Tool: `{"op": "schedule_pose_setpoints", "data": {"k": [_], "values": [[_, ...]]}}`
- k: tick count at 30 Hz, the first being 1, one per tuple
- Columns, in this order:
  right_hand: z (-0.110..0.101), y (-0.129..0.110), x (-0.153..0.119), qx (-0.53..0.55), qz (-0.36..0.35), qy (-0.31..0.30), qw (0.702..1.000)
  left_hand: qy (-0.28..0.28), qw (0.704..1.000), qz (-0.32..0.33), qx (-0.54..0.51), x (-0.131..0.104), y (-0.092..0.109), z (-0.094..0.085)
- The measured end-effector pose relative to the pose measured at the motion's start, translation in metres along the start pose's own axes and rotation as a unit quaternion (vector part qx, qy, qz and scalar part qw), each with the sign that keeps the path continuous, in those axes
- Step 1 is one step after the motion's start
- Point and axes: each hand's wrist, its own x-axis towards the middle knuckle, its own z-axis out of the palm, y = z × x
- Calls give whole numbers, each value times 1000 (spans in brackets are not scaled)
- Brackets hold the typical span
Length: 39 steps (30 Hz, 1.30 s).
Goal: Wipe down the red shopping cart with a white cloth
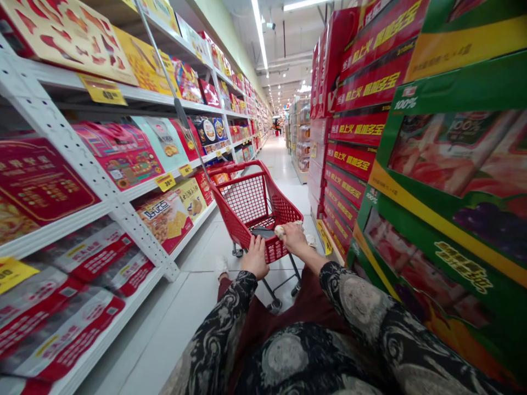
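Note:
A red shopping cart (284,210) with a mesh basket stands in front of my body. My left hand (256,257) rests at the near left edge of the basket, its fingers reaching over the rim beside a dark grey item (263,232). At the near right edge, my right hand (293,237) is closed around a crumpled pale item (280,232), which may be a cloth or paper; its exact nature is unclear. The basket holds little besides the dark item. Both forearms are in black and grey patterned sleeves.
White shelving (111,211) with boxed goods runs along the left. Stacked red cartons (352,129) and green juice cartons (448,219) line the right. A tiled aisle (284,164) leads ahead, with distant people. A thin pole (158,55) rises left of the cart.

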Motion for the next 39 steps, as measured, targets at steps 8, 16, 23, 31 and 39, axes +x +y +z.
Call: {"op": "schedule_pose_setpoints", "data": {"k": [8,16,23,31,39], "values": [[3,-23,-4,32,-45,-23,998,-11,999,43,7,2,7,-11],[-1,-14,-7,32,15,-3,999,29,999,13,38,12,-8,-10],[2,-40,-14,54,-44,-19,997,42,997,25,53,12,-15,-7],[10,-19,-14,84,-66,7,994,24,994,47,100,21,-25,-18],[10,-1,-12,91,-57,21,994,22,995,39,89,18,-7,-22]]}}
